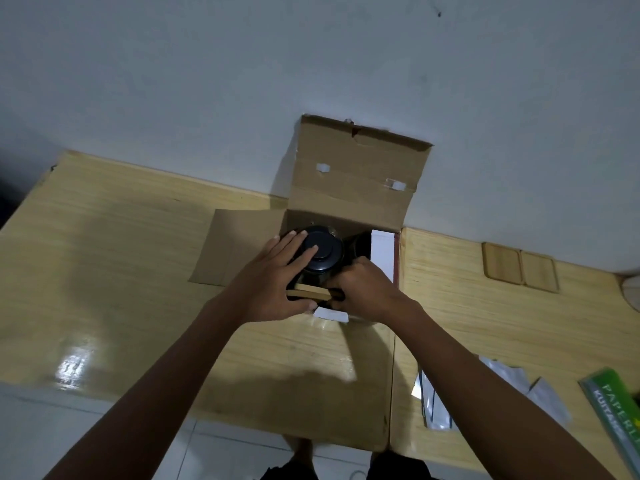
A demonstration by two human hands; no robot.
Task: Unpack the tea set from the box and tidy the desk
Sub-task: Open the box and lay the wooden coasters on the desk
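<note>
We see a dark round pot (320,254) sitting in the open box (349,188), toward its left side, with its black lid facing up. Just right of it, deeper in the box, a second dark round piece (360,245) shows beside a white insert (382,252). A wooden strip (308,293) lies along the pot's near side.

Our left hand (277,278) is spread over the pot, fingers (304,252) resting on the lid and thumb on the wooden strip, grasping the pot from the left. Our right hand (363,289) is curled against the pot's right near side; we cannot tell whether it grips anything.

The box stands on a wooden desk (121,271) against the wall (207,81), its rear flap upright and its left flap lying flat on the desk. Two wooden trays (519,266) lie side by side to the right, well apart from the box. Near the right edge are crumpled plastic bags (485,393) and a green pack (620,414).
</note>
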